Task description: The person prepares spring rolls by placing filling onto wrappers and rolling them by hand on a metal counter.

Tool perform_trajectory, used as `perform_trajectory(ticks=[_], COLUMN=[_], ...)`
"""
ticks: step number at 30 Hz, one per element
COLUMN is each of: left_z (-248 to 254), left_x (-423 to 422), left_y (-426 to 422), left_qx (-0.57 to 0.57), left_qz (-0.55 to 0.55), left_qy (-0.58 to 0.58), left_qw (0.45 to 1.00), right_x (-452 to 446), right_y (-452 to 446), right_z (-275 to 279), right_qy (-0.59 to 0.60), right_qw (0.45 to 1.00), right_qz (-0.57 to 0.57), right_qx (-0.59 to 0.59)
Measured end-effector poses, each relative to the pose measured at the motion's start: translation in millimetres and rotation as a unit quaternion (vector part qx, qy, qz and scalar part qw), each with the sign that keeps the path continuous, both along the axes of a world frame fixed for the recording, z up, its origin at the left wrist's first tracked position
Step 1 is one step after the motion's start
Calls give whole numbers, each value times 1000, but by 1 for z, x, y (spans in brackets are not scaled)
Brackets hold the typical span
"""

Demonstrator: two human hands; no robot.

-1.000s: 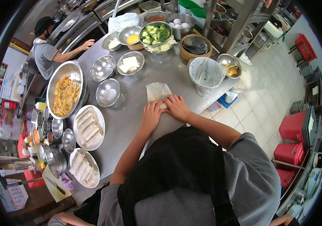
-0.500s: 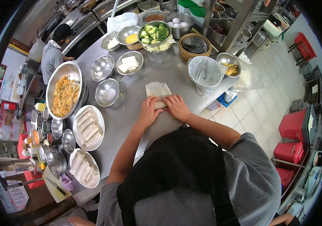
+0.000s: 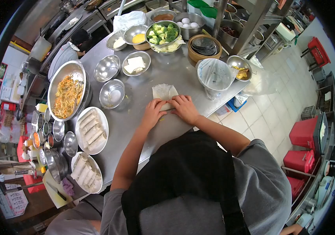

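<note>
Two plates (image 3: pixel 104 119) of finished rolls (image 3: pixel 93 130) are set on the steel table (image 3: pixel 130 129), where one wrapper (image 3: pixel 164 92), seemingly part-rolled, its far end left flat, is pinched by the left hand (image 3: pixel 153 113) and right hand (image 3: pixel 184 109).

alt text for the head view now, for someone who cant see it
A person's left hand and right hand hold a partly rolled pale wrapper on a steel table. To the left are two white plates of pale rolls and a large metal bowl of shredded food; farther back are broccoli and eggs.
</note>
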State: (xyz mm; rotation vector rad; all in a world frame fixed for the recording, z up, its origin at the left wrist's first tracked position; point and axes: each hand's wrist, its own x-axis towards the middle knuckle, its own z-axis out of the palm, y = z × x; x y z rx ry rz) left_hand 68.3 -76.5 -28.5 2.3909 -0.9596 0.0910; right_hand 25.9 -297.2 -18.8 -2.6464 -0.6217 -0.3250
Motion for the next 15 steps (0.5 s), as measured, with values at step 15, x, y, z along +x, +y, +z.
perform_trajectory(ticks=[15], left_z=[3], left_x=[8], left_y=[14], left_qx=[-72], left_qz=[36], left_qy=[64], left_qw=[995], right_x=[16], right_y=[-24], right_z=[-9], right_qy=[67], right_qw=[994], right_qz=[8], right_qx=[92])
